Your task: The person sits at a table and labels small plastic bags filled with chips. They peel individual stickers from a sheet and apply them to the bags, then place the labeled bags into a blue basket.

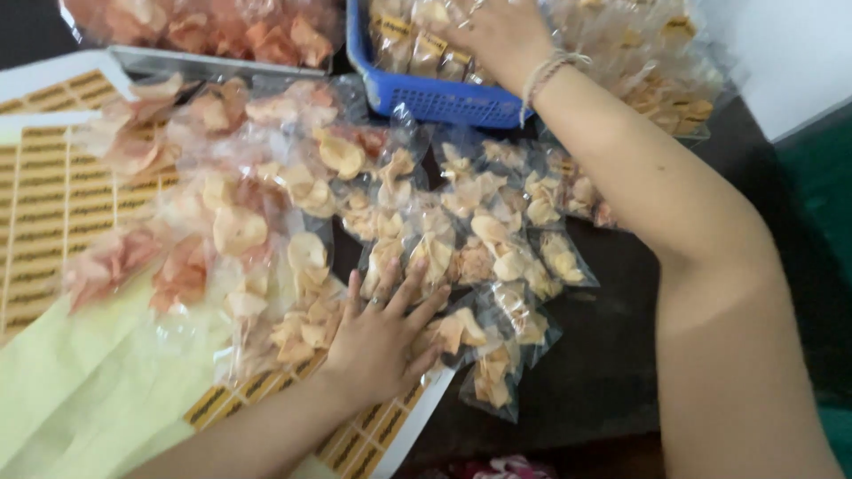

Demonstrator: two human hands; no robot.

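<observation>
Your left hand (pixel 383 333) lies flat, fingers spread, gripping nothing, on clear packets of pale chips (pixel 461 257) heaped under and beyond it; they look light, crinkly, slippery and brittle, so pinch a sealed edge; your right hand (pixel 501 31), reaching into the blue basket (pixel 417 93) ahead, is cut off, grip unclear.

Spread across the tabletop (pixel 612 372): packets of chips (pixel 461 239), overlapping at the middle. Left of them, sticker sheets (pixel 44 204), partly under the packets. At the near left, paper sheets (pixel 80 390) over the stickers. At the far edge, a basket (pixel 426 99) with packets in it. Left hand (pixel 382 333) flat on the near packets; right hand (pixel 497 31) in the basket.
</observation>
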